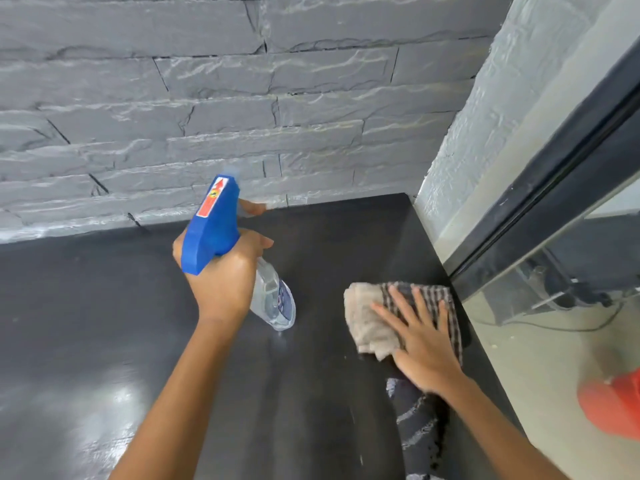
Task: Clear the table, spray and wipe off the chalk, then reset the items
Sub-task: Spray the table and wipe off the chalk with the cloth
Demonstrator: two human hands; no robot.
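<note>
My left hand (221, 282) grips a spray bottle (272, 299) with a blue trigger head and a clear body, held above the black table (104, 306). Its nozzle points toward the far wall, and one finger rests on the trigger. My right hand (420, 341) lies flat, fingers spread, on a folded beige and dark checked cloth (370, 320) near the table's right edge. Part of the cloth hangs down toward me under my wrist. A wet sheen shows on the table's near left part.
A grey stone-brick wall (207, 116) runs along the table's far edge. At the right stands a light textured wall with a black-framed glass panel (554, 202). Below it is pale floor with a red object (613, 403).
</note>
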